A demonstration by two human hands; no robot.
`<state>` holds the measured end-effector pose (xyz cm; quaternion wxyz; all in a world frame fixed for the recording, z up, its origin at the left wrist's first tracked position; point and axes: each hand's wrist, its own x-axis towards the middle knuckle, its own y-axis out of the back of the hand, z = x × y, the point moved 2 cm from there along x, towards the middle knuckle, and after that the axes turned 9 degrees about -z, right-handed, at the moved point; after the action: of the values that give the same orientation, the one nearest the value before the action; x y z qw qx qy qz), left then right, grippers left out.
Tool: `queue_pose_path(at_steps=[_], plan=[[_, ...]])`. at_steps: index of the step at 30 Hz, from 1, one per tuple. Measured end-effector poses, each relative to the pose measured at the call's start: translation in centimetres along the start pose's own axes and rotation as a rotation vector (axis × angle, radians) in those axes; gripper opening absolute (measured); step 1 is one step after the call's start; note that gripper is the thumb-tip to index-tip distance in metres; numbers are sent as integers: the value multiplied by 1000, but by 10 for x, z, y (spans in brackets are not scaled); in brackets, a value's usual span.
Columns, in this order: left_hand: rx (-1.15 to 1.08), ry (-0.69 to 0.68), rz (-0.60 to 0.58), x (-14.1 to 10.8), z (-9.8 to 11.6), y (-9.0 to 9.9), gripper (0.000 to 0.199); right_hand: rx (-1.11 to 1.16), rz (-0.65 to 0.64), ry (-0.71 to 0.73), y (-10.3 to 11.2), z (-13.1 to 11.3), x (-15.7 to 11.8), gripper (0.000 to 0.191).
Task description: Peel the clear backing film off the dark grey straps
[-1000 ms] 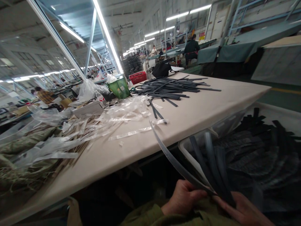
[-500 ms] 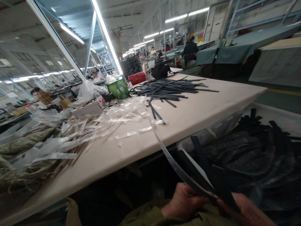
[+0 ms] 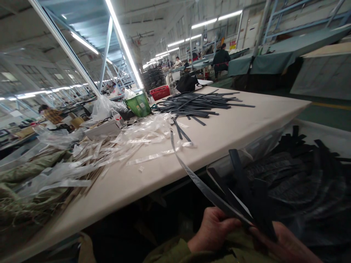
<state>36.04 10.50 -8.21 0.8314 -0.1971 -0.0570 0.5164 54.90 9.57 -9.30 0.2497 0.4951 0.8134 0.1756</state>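
Note:
At the bottom of the head view my left hand [image 3: 215, 228] pinches a long dark strip [image 3: 196, 179] between thumb and fingers. From there the strip curves up and away onto the table, its far end near the loose strips. My right hand [image 3: 283, 239], close beside the left, is closed around several black strips [image 3: 242, 182] that stick up out of it. A white edge shows along one of them. The right fingertips are partly hidden behind the strips. A pile of dark strips [image 3: 192, 104] lies on the pale table [image 3: 233, 126].
A bin [image 3: 333, 135] full of black strips [image 3: 290, 175] stands at right, below the table edge. White film strips [image 3: 153, 131] and brown strips [image 3: 93, 157] litter the table's left. Behind stand a green basket [image 3: 139, 104], a red basket [image 3: 159, 92] and a black bag [image 3: 188, 83]. People sit farther off.
The strips in my right hand have shifted slightly right and now stand more upright. The long strip's far end has swung a little left and up. Both hands remain almost in place.

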Motion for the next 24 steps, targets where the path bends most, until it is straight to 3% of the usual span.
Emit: queue_pose_path(at_steps=[3, 7, 10, 16, 21, 24], plan=[[16, 11, 31, 1, 14, 5, 41, 121, -27, 26, 8, -26, 10, 58], [-198, 34, 119, -3, 42, 20, 40, 324, 188, -28, 38, -44, 15, 50], [-350, 82, 114, -2, 58, 26, 49, 338, 232, 70, 50, -53, 19, 48], [-389, 145, 18, 8, 58, 16, 51, 179, 122, 435, 32, -79, 23, 28], [-390, 156, -74, 24, 44, 18, 54, 141, 154, 521, 29, -79, 25, 19], [-424, 141, -49, 44, 55, 32, 42, 200, 141, 459, 29, -67, 21, 23]])
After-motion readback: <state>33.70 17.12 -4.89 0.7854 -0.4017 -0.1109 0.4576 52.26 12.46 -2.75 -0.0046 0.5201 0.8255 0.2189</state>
